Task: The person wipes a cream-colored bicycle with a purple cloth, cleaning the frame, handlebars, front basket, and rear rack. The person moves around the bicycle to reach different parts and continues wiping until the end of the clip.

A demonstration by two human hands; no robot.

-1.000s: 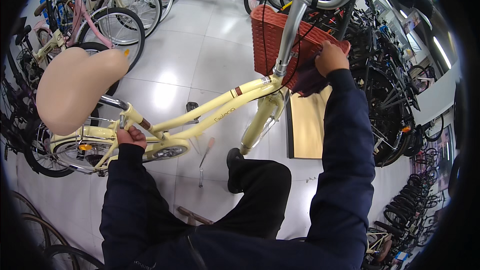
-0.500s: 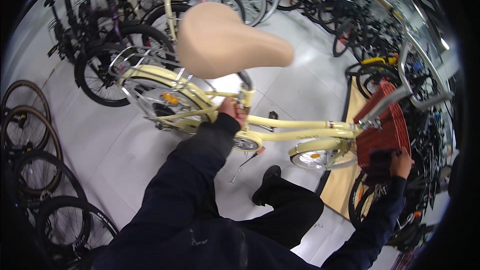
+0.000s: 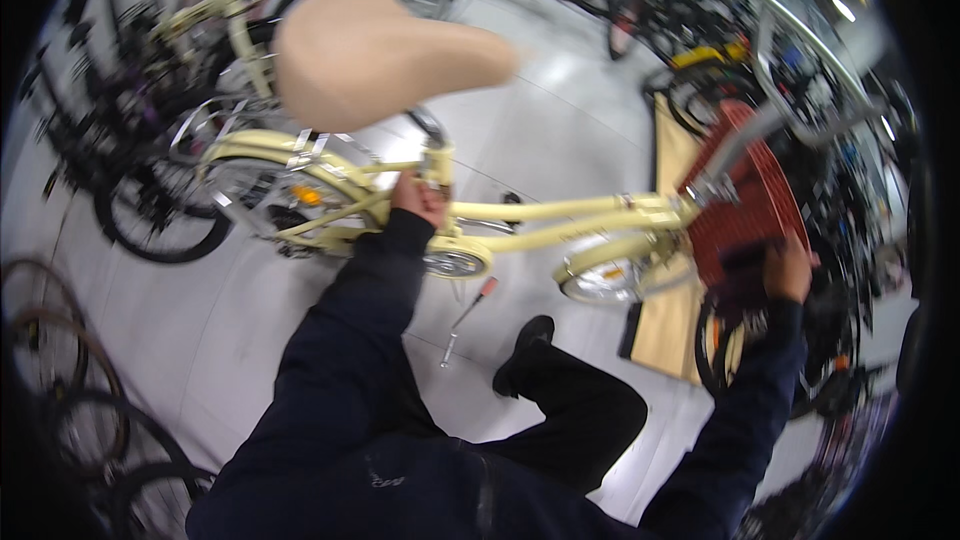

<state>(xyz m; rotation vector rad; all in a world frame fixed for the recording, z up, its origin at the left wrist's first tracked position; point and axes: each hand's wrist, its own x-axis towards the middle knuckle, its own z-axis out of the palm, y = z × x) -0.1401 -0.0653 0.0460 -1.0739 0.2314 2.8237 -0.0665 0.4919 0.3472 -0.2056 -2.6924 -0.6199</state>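
Note:
A cream-yellow bicycle (image 3: 560,208) stands sideways before me, its front to the right. My left hand (image 3: 421,199) is closed round the frame's seat tube, just under the tan saddle (image 3: 365,55). At the handlebar end hangs a reddish-brown basket (image 3: 743,202). My right hand (image 3: 789,268) is closed on a dark cloth (image 3: 742,266) against the basket's near side. The front wheel (image 3: 605,280) is turned partly toward me.
A screwdriver-like tool with a red handle (image 3: 487,287) lies on the pale tiled floor near my shoe (image 3: 537,330). Loose wheels (image 3: 75,370) lean at the left. Parked bicycles crowd the back and right. A wooden board (image 3: 672,325) lies beyond the front wheel.
My view has swung, so the bicycle appears shifted left and up. Both hands keep their places, the left on the frame and the right with the cloth at the basket.

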